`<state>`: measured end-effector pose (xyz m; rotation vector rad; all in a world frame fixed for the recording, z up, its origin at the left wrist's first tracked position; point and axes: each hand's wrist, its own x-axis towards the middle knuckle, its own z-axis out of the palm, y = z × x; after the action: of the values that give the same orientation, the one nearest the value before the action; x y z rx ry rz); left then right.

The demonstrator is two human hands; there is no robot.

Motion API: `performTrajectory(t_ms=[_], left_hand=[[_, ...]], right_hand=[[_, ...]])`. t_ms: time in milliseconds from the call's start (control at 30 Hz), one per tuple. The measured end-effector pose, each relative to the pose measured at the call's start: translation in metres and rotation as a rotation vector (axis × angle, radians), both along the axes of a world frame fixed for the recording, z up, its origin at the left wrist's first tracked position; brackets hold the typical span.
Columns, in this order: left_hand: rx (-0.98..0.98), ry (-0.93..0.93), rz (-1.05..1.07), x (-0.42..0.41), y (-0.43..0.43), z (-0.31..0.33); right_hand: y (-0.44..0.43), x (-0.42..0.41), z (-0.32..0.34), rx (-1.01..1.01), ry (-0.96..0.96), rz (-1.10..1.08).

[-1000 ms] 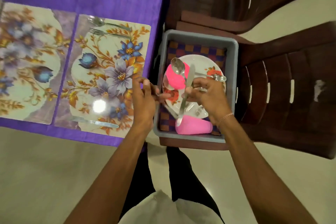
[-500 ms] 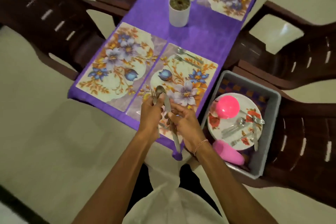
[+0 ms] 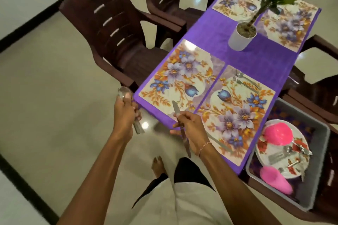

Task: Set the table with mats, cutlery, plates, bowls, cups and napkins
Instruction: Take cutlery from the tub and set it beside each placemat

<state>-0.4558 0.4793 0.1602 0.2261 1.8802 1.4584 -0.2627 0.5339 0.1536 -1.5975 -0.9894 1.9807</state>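
Hands have split since half a second ago. They were bunched over the right mat [image 3: 237, 107], and now the left hand [image 3: 124, 113] has swung out past the corner of the worktop [image 3: 210, 29], while the right hand [image 3: 192, 128] sits at the near edge of the left mat [image 3: 182, 71].

Left hand is curled round a spoon [image 3: 125, 93], bowl up, handle poking out below the fist. There may be a fork in there too, but it's too blurred to say. Right hand pinches a knife [image 3: 175, 107] at mid-length, blade over the left mat, handle trailing back past the wrist.

Trouble spots: that pinch looks light, and the knife hangs across the worktop's edge, so a slip would send it to the floor [image 3: 54, 97], near the bare foot [image 3: 159, 166]. The spoon is over the floor too. The left mat also lies close to the edge, so a piece set down hastily could overhang and tip off.

Room to move: the left mat has nothing on it, so there's plenty of landing space. A chair [image 3: 113, 29] crowds the worktop's left side, which I'd judge tight for an elbow. The tub [image 3: 323, 133] of crockery sits well off to the right.
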Motion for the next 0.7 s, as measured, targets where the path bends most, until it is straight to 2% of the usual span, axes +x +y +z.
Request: performTrajectory(t_ms=[233, 433, 567, 700], left_hand=[[-0.107, -0.182, -0.072, -0.041, 0.011, -0.002], [-0.279, -0.140, -0.340, -0.075, 0.074, -0.018], [-0.347, -0.179, -0.515, -0.095, 0.108, -0.022], [-0.439, -0.137, -0.659, -0.116, 0.138, -0.030]], right_hand=[[0.031, -0.048, -0.010, 0.029, -0.027, -0.001], [0.086, -0.098, -0.026, 0.023, 0.026, -0.100], [0.121, -0.123, -0.031, 0.022, 0.057, -0.255], [0.147, -0.135, -0.031, 0.049, 0.073, -0.382]])
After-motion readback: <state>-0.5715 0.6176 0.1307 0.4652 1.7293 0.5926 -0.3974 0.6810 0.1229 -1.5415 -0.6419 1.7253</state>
